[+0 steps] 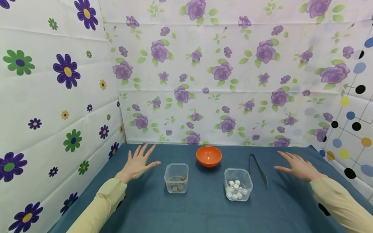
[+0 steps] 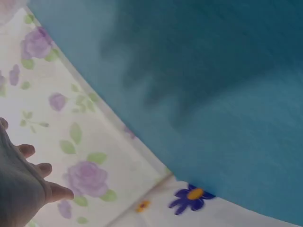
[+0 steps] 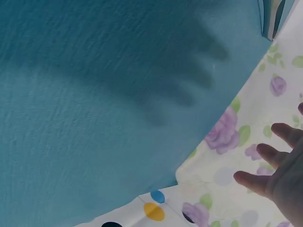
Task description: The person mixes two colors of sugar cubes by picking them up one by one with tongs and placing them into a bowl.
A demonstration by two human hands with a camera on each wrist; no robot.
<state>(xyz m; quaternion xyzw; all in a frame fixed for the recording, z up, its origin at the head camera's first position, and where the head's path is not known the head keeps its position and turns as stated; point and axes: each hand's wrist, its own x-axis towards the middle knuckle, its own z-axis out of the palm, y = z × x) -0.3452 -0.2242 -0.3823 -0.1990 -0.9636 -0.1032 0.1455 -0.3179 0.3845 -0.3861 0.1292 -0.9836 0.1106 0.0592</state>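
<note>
My left hand [image 1: 137, 164] hovers over the left side of the table, fingers spread and holding nothing. Nearest to it is a clear plastic container [image 1: 176, 174] with several small brown cubes [image 1: 175, 188] inside. On the far right, my right hand [image 1: 300, 166] is held above the cloth with its fingers extended. Between that hand and a second clear container [image 1: 246, 183] lies a pair of dark metal tongs [image 1: 260, 170]. Several white cubes [image 1: 234, 191] fill the bottom of this second container. An orange bowl [image 1: 209, 156] stands farther back, between the two containers.
A blue cloth [image 1: 204, 213] covers the table. Behind it hangs a curtain with purple roses [image 1: 222, 71]. Patterned sheets close off both sides, purple and green flowers [image 1: 67, 72] on the left and coloured dots [image 1: 360, 89] on the right.
</note>
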